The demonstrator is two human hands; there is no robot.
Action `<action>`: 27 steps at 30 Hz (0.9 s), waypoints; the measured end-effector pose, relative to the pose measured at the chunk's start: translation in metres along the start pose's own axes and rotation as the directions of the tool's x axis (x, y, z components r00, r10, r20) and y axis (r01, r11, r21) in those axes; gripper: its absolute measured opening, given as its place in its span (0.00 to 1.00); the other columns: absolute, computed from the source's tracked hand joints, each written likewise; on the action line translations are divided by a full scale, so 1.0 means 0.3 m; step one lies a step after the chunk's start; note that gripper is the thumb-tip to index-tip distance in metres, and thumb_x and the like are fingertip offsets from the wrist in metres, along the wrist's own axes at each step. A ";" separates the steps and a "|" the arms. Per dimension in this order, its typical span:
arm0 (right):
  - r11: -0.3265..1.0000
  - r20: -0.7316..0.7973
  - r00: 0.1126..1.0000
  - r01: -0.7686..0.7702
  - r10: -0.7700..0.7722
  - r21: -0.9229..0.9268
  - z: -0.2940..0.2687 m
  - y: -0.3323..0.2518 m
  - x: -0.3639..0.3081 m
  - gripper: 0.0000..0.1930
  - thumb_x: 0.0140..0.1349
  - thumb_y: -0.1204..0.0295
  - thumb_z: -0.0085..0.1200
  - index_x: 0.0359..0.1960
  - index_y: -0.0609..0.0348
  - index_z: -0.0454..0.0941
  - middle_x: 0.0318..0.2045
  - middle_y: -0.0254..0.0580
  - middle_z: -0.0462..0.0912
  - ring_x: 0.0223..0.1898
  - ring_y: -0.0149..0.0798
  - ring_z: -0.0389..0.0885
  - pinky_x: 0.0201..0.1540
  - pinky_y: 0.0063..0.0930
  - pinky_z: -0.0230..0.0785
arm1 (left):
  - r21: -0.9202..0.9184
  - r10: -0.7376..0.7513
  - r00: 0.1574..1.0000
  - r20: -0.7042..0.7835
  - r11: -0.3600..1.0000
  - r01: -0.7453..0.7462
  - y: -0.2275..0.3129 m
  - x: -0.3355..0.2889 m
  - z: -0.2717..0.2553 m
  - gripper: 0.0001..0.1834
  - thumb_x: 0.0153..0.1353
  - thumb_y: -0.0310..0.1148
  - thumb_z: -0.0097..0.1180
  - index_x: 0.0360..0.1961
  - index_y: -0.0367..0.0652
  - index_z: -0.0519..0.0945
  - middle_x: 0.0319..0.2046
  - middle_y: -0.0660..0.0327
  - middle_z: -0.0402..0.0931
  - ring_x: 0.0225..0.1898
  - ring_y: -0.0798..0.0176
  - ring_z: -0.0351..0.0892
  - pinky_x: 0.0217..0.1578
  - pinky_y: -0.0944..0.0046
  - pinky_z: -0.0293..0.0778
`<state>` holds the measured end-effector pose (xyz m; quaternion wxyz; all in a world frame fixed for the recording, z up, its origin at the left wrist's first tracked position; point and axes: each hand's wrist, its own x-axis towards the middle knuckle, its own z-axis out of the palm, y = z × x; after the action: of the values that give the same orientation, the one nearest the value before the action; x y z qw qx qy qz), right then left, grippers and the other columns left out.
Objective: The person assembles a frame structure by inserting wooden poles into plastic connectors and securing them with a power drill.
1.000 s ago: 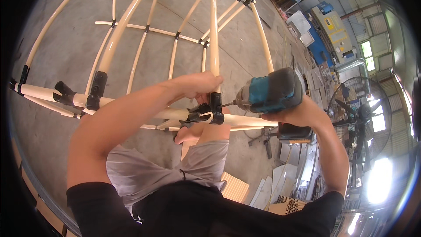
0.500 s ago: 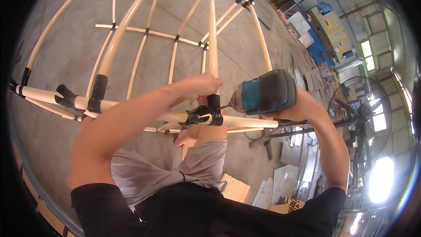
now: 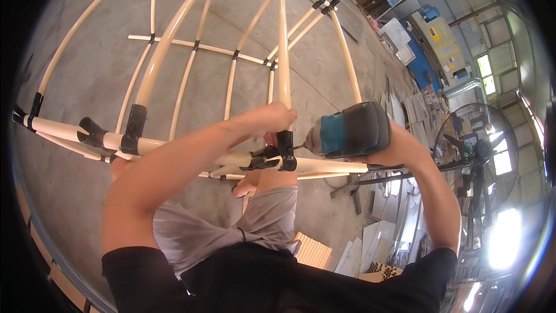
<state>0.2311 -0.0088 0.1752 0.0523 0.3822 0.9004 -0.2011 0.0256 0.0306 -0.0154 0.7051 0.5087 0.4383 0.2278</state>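
Across the concrete floor [image 3: 87,197], a large open frame [image 3: 155,66] of cream pipes is spread, its bars linked by black fittings at the corners and crossings. Past its far right corner, by the right edge of the floor, a machine [image 3: 443,52] in blue, cream and yellow is placed. Nearer, toward the same edge, a black fan [image 3: 478,148] is stood on a legged base. Below it, metal sheets [image 3: 370,246] are laid on the floor, and a row of loose pipes [image 3: 313,250] is set to their left.

Along the near edge of the frame, one long rail [image 3: 339,166] is run from the left corner. Close to the rail's right end, an upright pipe [image 3: 283,52] is seated in a black joint [image 3: 285,149], by which the rail is also gripped.

To the right of this joint, a teal and black drill [image 3: 354,130] is held level in the right hand [image 3: 394,148], its fingers closed around the handle and mostly hidden by the body. By the left hand [image 3: 269,120], the foot of the upright pipe is touched just above the joint; the fingers are curled and partly hidden, and whether they are clamped on the pipe cannot be told. Smallest, the drill bit [image 3: 299,147] is pointed leftward, its tip brought up to the joint's right side.
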 end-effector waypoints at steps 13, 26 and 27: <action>0.961 0.131 0.960 -0.261 0.247 0.097 -0.052 -0.045 0.063 0.29 0.42 0.71 0.74 0.49 0.58 0.77 0.42 0.45 0.83 0.43 0.41 0.80 0.50 0.33 0.72 | -0.021 0.018 1.000 -0.018 1.000 -0.018 -0.016 -0.001 -0.024 0.26 0.72 0.41 0.36 0.44 0.21 0.70 0.27 0.38 0.79 0.25 0.39 0.84 0.24 0.46 0.85; 0.933 -0.005 0.939 -0.342 0.345 0.115 -0.032 -0.052 0.022 0.33 0.36 0.69 0.78 0.49 0.59 0.78 0.39 0.41 0.84 0.41 0.37 0.80 0.45 0.31 0.73 | 0.639 0.149 0.988 -0.031 0.763 -0.095 0.104 -0.169 -0.108 0.22 0.66 0.40 0.47 0.37 0.27 0.80 0.27 0.42 0.81 0.29 0.45 0.84 0.31 0.50 0.80; 0.863 0.090 0.893 -0.449 0.441 0.230 -0.060 -0.062 0.058 0.32 0.37 0.69 0.78 0.48 0.60 0.78 0.39 0.40 0.84 0.40 0.36 0.81 0.45 0.31 0.73 | 0.759 0.307 0.949 -0.078 0.635 -0.143 0.164 -0.308 -0.150 0.20 0.65 0.39 0.49 0.39 0.28 0.80 0.30 0.41 0.81 0.33 0.44 0.84 0.35 0.49 0.79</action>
<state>0.2069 -0.0017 0.1934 0.0652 0.5795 0.7551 -0.2995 -0.0538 0.0017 0.0608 0.3533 0.7773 0.4937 0.1649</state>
